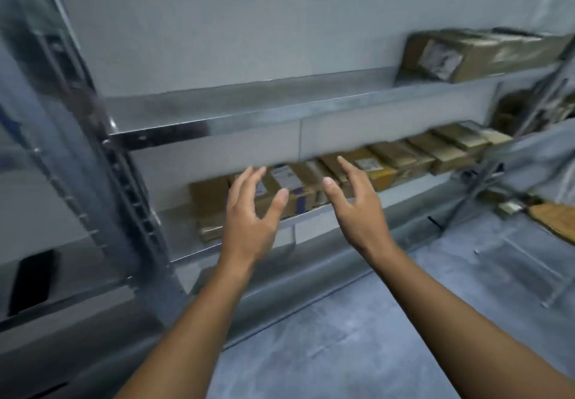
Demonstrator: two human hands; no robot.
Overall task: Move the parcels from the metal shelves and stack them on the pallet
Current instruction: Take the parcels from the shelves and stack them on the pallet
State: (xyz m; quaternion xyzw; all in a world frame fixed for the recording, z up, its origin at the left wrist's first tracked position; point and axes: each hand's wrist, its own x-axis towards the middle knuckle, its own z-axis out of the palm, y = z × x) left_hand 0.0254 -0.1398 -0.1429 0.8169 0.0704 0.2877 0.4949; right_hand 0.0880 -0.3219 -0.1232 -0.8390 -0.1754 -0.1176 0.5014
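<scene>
Reaching in for a pick-up is the step I judge we are at: I have both arms stretched toward the lower shelf (404, 191), and nothing is lifted yet. The left grip (249, 212) and the right grip (357, 199) are both released, fingers spread and slightly curved, holding nothing. They hover just in front of the row of parcels (401, 157), not touching it as far as I can tell. That row lies along the lower shelf, running from near left to far right, and a labelled parcel (292, 187) sits between my two palms. One more big parcel (466, 56) lies on the upper shelf (249, 112), far right. A wooden slab (553, 221) on the floor at far right may be the pallet, but blur keeps me from saying so. Next, I reckon, the grips must pass under the upper shelf, close on either end of the labelled parcel and draw it out level.
</scene>
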